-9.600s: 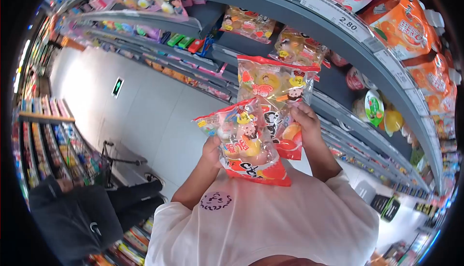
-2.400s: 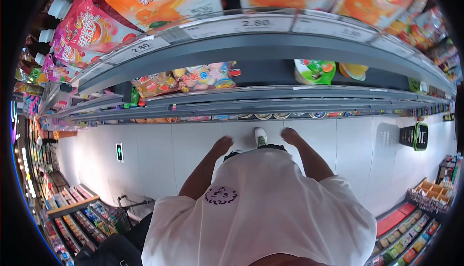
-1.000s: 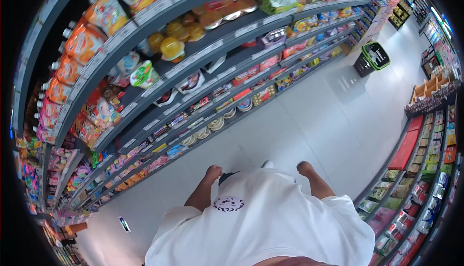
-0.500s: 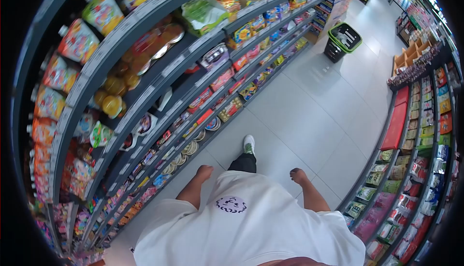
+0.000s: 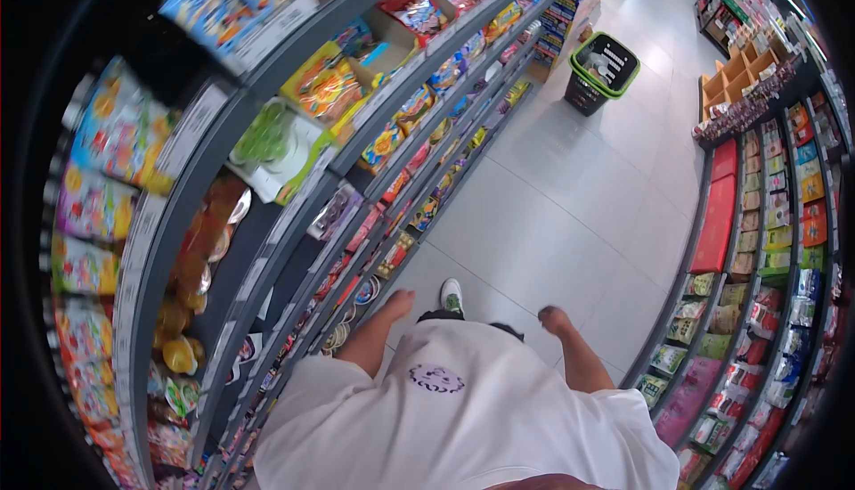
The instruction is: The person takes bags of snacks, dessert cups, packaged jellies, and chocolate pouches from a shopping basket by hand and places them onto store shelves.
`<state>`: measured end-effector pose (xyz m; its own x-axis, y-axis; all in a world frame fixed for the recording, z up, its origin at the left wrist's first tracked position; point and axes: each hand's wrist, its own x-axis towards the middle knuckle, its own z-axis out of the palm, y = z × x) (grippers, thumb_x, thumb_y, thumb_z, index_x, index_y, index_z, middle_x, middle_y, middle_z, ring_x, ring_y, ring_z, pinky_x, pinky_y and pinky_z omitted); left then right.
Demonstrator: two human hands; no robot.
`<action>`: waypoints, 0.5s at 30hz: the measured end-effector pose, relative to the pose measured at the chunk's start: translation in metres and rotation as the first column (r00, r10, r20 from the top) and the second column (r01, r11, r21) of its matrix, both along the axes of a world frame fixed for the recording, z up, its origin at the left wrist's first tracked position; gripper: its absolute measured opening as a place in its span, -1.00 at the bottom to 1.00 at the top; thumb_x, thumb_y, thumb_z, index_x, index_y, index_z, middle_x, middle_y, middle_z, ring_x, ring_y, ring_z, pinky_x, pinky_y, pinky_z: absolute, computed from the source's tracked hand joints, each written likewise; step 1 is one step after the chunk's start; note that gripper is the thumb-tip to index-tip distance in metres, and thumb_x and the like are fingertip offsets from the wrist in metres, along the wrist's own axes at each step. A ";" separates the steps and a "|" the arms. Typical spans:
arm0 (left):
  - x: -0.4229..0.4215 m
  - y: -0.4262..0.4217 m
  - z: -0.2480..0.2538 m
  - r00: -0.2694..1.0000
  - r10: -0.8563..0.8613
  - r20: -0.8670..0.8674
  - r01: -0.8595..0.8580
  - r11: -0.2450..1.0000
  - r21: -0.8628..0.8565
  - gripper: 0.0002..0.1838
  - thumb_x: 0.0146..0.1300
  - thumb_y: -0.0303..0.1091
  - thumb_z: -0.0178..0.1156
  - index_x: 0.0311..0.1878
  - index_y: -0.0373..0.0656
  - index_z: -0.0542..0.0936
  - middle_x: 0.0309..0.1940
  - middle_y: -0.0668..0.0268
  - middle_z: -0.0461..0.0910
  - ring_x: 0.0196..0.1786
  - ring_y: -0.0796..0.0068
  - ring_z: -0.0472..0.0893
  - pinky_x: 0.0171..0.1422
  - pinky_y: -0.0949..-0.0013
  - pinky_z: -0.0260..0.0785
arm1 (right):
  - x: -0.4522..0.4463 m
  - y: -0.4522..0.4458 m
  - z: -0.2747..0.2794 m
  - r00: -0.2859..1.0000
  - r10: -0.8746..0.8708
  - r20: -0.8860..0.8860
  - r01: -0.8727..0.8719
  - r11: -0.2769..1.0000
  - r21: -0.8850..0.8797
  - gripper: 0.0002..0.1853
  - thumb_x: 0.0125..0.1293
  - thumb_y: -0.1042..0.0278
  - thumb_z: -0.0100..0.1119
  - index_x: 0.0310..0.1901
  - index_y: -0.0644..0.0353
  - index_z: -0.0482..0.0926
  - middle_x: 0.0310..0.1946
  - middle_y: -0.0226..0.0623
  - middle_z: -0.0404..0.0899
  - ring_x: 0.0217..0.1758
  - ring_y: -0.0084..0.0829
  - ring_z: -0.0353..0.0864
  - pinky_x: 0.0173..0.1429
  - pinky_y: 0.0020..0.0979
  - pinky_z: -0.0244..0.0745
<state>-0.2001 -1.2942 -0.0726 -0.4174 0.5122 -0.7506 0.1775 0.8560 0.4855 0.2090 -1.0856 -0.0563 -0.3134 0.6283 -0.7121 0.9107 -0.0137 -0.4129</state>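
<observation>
My left hand (image 5: 399, 305) hangs low at my left side, beside the bottom shelf of the left rack, near a round tub (image 5: 366, 290). Its fingers look loosely curled, slightly smeared, with nothing seen in them. My right hand (image 5: 554, 320) is out over the floor on the other side, its fingers curled in and no object showing. Between the hands are my white shirt (image 5: 499, 401) and one white shoe (image 5: 451, 297). Neither hand touches a shelf.
A tall curved-looking snack rack (image 5: 294, 196) lines the left. Lower shelves of packets (image 5: 712, 338) line the right. Ahead on the tiled floor (image 5: 534, 196) stands a black shopping basket with a green rim (image 5: 583, 91). Wooden bins (image 5: 737, 76) stand farther right.
I have moved forward along the aisle, so the left rack's goods and the basket look nearer. My left hand has swung forward and the stepping feet have shifted.
</observation>
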 end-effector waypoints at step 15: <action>-0.033 0.265 -0.016 0.985 -0.139 0.103 0.134 0.989 0.055 -0.72 0.07 -0.27 -0.02 -0.40 -0.34 0.51 -0.56 0.07 0.55 -0.56 0.26 0.54 -0.41 0.25 0.41 | 0.033 0.222 -0.023 0.705 -0.698 -0.126 0.634 0.700 -0.329 -0.76 0.17 0.39 -0.01 -0.13 0.27 0.47 -0.37 -0.25 0.55 -0.44 -0.45 0.53 -0.47 -0.48 0.39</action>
